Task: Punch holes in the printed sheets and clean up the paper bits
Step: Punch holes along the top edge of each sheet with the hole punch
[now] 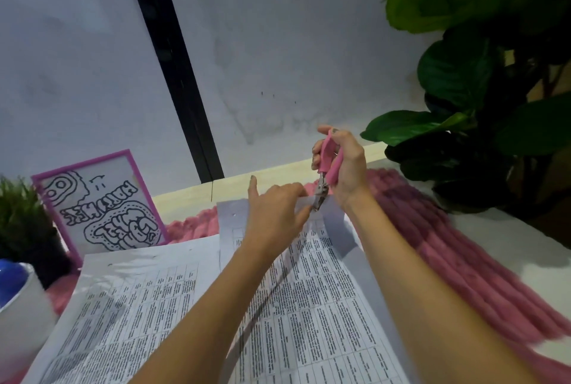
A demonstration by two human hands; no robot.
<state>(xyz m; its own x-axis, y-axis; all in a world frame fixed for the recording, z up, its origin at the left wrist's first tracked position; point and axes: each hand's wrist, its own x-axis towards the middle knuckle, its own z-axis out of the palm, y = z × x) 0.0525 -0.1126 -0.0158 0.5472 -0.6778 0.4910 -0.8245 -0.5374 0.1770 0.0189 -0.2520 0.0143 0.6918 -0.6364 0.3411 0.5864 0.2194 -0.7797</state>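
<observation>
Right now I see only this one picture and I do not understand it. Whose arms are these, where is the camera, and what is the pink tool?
No machine: a person works with bare hands, filmed by a camera worn on the head, looking forward and down. The right hand has its grip round a pink hole punch, whose metal tip sits at the top edge of a printed sheet. The left hand holds that edge beside the tip. A second sheet lies to the left, over a woolly mat. A framed drawing stands behind.
</observation>
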